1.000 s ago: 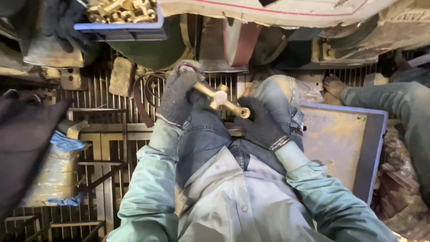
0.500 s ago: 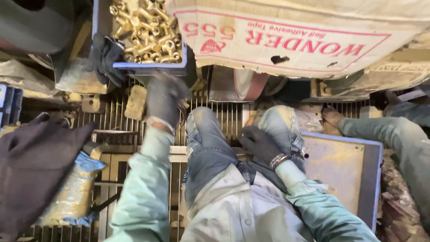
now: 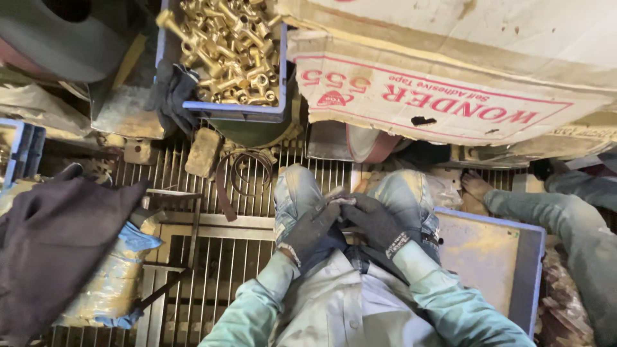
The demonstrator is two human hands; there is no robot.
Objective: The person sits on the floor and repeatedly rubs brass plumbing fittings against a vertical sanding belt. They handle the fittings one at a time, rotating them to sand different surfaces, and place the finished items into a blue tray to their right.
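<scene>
Over the lap, between the knees, we find both gloved hands brought together. Our left hand (image 3: 310, 232) and right hand (image 3: 375, 223) meet at the fingertips, where a small pale piece (image 3: 340, 202) shows; it is too small for us to tell what it is. We note both grips curled inward around that point, but we cannot tell which hand actually holds the piece or how tightly either is closed.

Ahead of the knees, well apart from the hands, a blue tray (image 3: 231, 108) sits heaped with brass fittings (image 3: 234, 48). A dark glove (image 3: 170, 93) hangs over its near left corner. Just right of the tray, a large cardboard box (image 3: 450, 90) with red printing lies on its side. Below the tray, a curled brown strap (image 3: 238, 177) rests on the metal grating floor (image 3: 212, 257).

At our right, just beside the right knee, a flat blue-rimmed tray (image 3: 495, 270) lies with a worn yellowish face. Beyond it, another person's bare foot (image 3: 475, 186) and jeans leg (image 3: 553, 209) extend in from the right. At our left, a dark cloth (image 3: 58, 244) covers part of a bundle wrapped in plastic (image 3: 109, 283).
</scene>
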